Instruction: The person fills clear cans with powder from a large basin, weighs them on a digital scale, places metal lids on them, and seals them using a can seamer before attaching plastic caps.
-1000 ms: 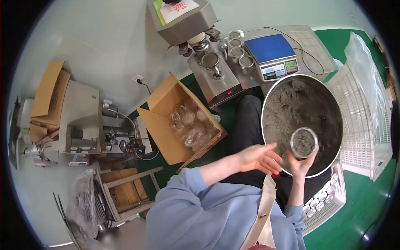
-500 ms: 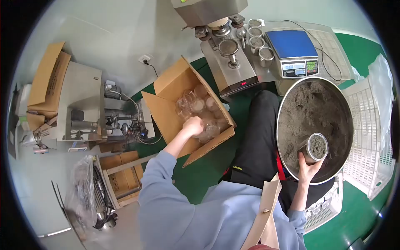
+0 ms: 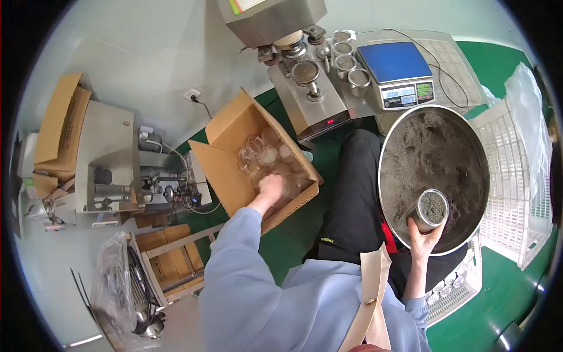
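Observation:
My left hand [image 3: 271, 188] reaches into an open cardboard box [image 3: 226, 124] that holds several clear jars [image 3: 268, 155]. Its fingers are curled down among the jars; whatever they grip is hidden. Over the near side of a large round metal basin [image 3: 385, 154], my right hand [image 3: 426, 236] is wrapped around a clear jar [image 3: 433, 210] filled with grey, crumbly material. The jar is tilted, its mouth facing up toward me. Loose grey material [image 3: 434, 152] of the same look fills much of the basin.
A metal machine [image 3: 311, 97] stands ahead, with several filled jars [image 3: 359, 81] beside it. Right of them is a blue-topped digital scale [image 3: 394, 62]. White plastic baskets [image 3: 510, 182] flank the basin. Another machine [image 3: 111, 155] and a wooden frame [image 3: 176, 249] are at left.
The whole view has shifted slightly. My left hand is still inside the box, a little lower in the picture. My right hand keeps its hold on the filled jar over the basin.

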`<state>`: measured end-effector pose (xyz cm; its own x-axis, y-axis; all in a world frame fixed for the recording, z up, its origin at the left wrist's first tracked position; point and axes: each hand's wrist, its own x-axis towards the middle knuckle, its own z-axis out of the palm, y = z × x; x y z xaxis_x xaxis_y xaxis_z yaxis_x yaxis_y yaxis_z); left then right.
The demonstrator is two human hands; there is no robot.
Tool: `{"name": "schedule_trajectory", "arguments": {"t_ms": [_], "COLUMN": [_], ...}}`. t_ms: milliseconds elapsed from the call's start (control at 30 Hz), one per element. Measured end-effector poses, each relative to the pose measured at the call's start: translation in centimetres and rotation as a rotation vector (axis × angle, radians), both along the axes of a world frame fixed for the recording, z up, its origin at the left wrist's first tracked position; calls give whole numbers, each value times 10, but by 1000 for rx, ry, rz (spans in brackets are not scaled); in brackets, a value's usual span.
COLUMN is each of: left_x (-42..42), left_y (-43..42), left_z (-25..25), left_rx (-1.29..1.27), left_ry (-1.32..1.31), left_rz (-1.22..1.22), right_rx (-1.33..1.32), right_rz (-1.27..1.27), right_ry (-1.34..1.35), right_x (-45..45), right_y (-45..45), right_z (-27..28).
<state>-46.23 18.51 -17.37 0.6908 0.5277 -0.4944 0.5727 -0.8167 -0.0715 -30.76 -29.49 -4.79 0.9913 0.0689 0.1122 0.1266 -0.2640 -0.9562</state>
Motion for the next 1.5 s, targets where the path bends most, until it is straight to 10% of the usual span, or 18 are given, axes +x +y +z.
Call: {"name": "schedule_trajectory", "arguments": {"t_ms": [133,233,300,567,933,1100,1233,1367,1500], "left_x": [12,17,35,101,106,105,100,101,92], "left_y": [-20,-57,-110,-227,-246,-252,-286,-269,-280], "left_z": [124,196,240,234,254,223,201,220,192], "left_rx": [194,43,-70,-267,-487,-531,-1102,-1849,-1678], "left_ry": [-163,-1086,-1196,-1071,-851,-1029,-1202,-355,-504], "left_rz": [10,-117,-145,-845,-886,-743,56,770,536], "right_rx": [-25,23,18,48,12,12,22,0,-15], "right_rz": [-9,68,128,272,236,241,259,278,200], "right_ry": [55,74,33,-111,-178,-268,-347,-400,-454], "right_x": [0,5,4,-3,-6,-8,-10,-11,-17], "right_y": [2,19,30,52,41,38,35,29,28], "right_z": [6,11,-1,22,38,38,35,34,20]}}
